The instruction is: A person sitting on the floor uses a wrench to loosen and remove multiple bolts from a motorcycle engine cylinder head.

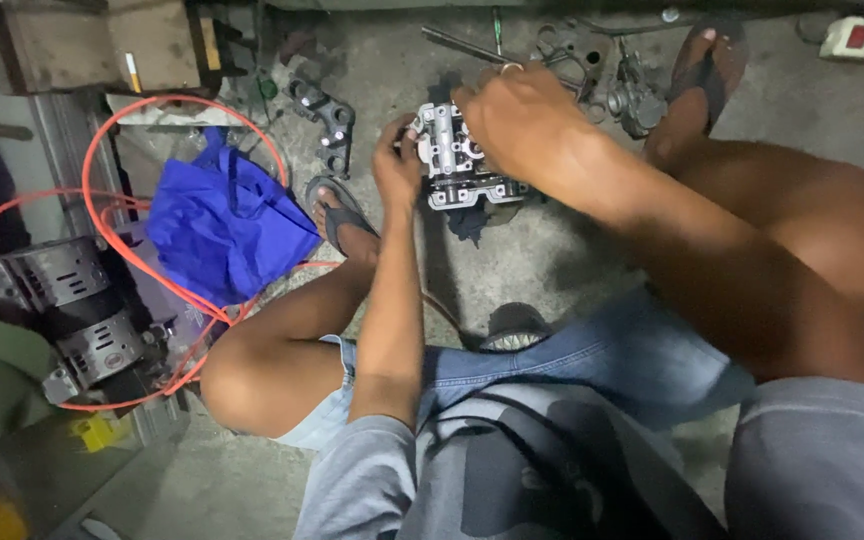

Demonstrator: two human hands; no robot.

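A grey metal engine cylinder head (457, 160) rests on the concrete floor between my feet. My left hand (397, 165) grips its left side, fingers curled against the casting. My right hand (512, 115) lies over its top right, fingers bent down onto the part; a ring shows on one finger. Whether the right hand holds a small tool is hidden. A dark rag (469, 222) sticks out from under the head.
A blue cloth (222, 225) and an orange hose (127, 250) lie at left beside a black engine block (62, 310). More metal parts (327, 120) and a carburettor-like piece (637, 100) sit near my sandalled feet. A wooden block (102, 45) stands top left.
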